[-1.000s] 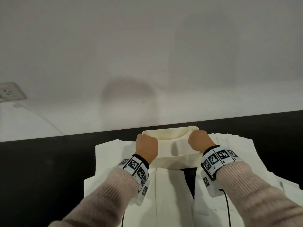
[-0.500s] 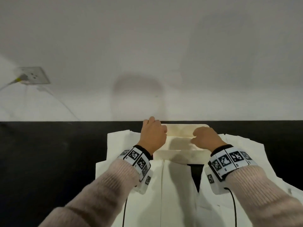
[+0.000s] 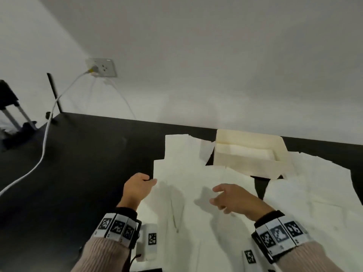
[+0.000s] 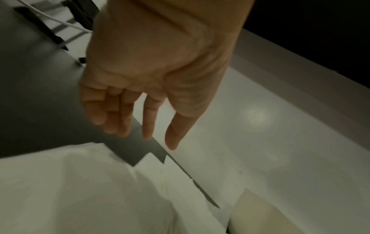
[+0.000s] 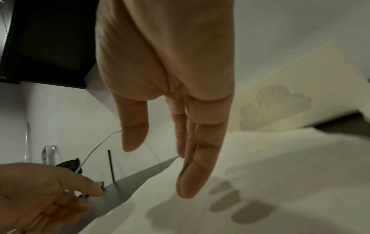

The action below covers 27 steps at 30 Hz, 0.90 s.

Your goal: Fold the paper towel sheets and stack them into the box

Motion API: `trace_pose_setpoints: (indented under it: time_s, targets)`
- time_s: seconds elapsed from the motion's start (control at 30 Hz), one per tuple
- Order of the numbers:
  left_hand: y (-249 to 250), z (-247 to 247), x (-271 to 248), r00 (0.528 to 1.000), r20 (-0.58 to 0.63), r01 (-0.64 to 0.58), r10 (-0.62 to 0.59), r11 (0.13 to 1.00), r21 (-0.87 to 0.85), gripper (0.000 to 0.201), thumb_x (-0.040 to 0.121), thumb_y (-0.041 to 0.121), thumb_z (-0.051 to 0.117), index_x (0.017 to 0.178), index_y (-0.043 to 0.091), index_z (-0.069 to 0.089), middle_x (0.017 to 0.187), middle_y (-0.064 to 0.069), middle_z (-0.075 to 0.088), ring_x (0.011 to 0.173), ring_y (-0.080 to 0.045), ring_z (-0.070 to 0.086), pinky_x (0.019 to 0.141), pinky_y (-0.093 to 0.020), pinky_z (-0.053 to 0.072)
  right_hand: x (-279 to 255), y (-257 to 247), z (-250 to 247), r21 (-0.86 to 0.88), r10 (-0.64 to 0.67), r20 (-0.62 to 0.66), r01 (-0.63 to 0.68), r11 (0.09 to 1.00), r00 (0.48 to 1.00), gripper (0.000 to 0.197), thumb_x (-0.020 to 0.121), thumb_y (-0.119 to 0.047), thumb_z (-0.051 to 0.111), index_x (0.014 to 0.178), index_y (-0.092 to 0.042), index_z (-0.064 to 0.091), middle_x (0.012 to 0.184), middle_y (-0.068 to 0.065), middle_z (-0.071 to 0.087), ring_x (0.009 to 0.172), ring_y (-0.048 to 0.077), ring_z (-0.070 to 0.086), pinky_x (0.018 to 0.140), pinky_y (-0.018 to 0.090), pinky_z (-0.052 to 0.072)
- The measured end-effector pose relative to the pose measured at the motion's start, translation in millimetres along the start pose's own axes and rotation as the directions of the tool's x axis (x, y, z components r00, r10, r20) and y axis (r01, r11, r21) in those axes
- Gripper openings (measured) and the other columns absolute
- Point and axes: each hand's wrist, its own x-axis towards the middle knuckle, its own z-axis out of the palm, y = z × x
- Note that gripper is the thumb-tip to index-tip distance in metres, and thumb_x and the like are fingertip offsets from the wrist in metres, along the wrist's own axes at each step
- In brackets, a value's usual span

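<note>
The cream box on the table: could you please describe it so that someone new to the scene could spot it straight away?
Start at the black table and follow its far edge along the white wall to the right. There, beyond the right hand, stands the box, amid flat paper towel sheets. Unlike those thin white sheets, it is cream, open-topped and has raised walls, with a folded sheet inside.

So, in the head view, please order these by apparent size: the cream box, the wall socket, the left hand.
1. Cream rectangular box, the largest.
2. Left hand; it is nearer the camera, so partly uncertain.
3. White wall socket, the smallest.
</note>
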Motion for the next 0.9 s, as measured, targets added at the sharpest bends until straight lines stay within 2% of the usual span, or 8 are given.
trace_pose_setpoints:
  time_s: [0.07,0.1,0.17,0.27,0.43,0.63,0.77,0.9]
  targets:
    - [-23,5,-5,0.995,0.029,0.097,-0.096,0.995,-0.019,0.023,0.086,0.037,0.061,0.074,0.018,0.056,0.071,-0.006,0.057,0.072,-0.019,0.057,0.074,-0.031,0.043,4,4,23,0.05,0.052,0.004,-0.052,0.997,0.999,0.056,0.084,-0.027,0.068,0.134,-0.015,0.045,0.097,0.006,0.062,0.072,0.012,0.058,0.067,0.022,0.05]
    - [-35,10,-3,0.99,0.039,0.137,-0.137,0.991,-0.002,0.034,0.081,0.043,0.063,0.087,0.009,0.063,0.086,-0.013,0.064,0.085,-0.026,0.062,0.081,-0.035,0.046,6,6,32,0.073,0.064,-0.003,-0.064,0.995,0.998,0.06,0.084,-0.027,0.068,0.136,-0.014,0.042,0.103,0.007,0.061,0.074,0.012,0.058,0.066,0.022,0.051]
    - [-55,19,1,0.976,0.053,0.211,-0.212,0.977,0.026,0.062,0.07,0.055,0.062,0.109,0.007,0.061,0.111,-0.019,0.063,0.106,-0.035,0.057,0.093,-0.043,0.047,8,10,44,0.1,0.078,-0.062,-0.072,0.992,0.995,0.068,0.083,-0.026,0.069,0.141,-0.013,0.037,0.123,0.01,0.054,0.087,0.016,0.058,0.075,0.026,0.052]
    - [-70,27,5,0.969,0.038,0.247,-0.246,0.969,-0.026,0.07,0.057,0.059,0.064,0.11,0.013,0.058,0.117,-0.014,0.057,0.104,-0.031,0.056,0.091,-0.046,0.049,9,14,47,0.068,0.067,-0.215,-0.053,0.996,0.974,0.072,0.084,-0.027,0.069,0.143,-0.008,0.032,0.141,0.012,0.044,0.116,0.023,0.051,0.096,0.031,0.044]
    - [-50,25,-14,0.968,0.08,0.245,-0.238,0.964,-0.098,0.08,0.069,0.033,0.08,0.13,0.004,0.038,0.13,-0.017,0.044,0.113,-0.031,0.051,0.086,-0.036,0.049,10,11,51,0.04,0.087,-0.269,-0.079,0.996,0.959,0.073,0.086,-0.026,0.065,0.145,-0.005,0.027,0.147,0.012,0.038,0.133,0.026,0.039,0.099,0.027,0.036]
    - [-46,26,-10,0.968,0.139,0.228,-0.209,0.963,-0.14,0.066,0.069,0.02,0.082,0.122,0.0,0.047,0.119,-0.014,0.058,0.105,-0.028,0.058,0.079,-0.033,0.05,16,4,56,0.056,0.128,-0.307,-0.116,0.992,0.943,0.066,0.087,-0.022,0.063,0.141,-0.001,0.03,0.139,0.014,0.043,0.127,0.027,0.043,0.086,0.024,0.037]
    - [-49,17,-6,0.983,0.132,0.15,-0.127,0.971,-0.187,0.037,0.074,0.018,0.077,0.104,0.005,0.061,0.102,-0.01,0.066,0.089,-0.021,0.062,0.069,-0.03,0.048,20,4,53,0.076,0.146,-0.33,-0.128,0.989,0.933,0.063,0.088,-0.023,0.062,0.139,-0.001,0.033,0.139,0.013,0.044,0.126,0.027,0.044,0.089,0.026,0.038]
    - [-43,6,-5,0.985,0.156,0.119,-0.067,0.928,-0.354,0.011,0.08,0.013,0.072,0.083,0.015,0.061,0.094,-0.007,0.068,0.087,-0.021,0.065,0.071,-0.032,0.051,25,0,49,0.1,0.161,-0.378,-0.133,0.986,0.912,0.056,0.09,-0.02,0.059,0.136,0.002,0.037,0.135,0.015,0.047,0.123,0.028,0.046,0.086,0.027,0.038]
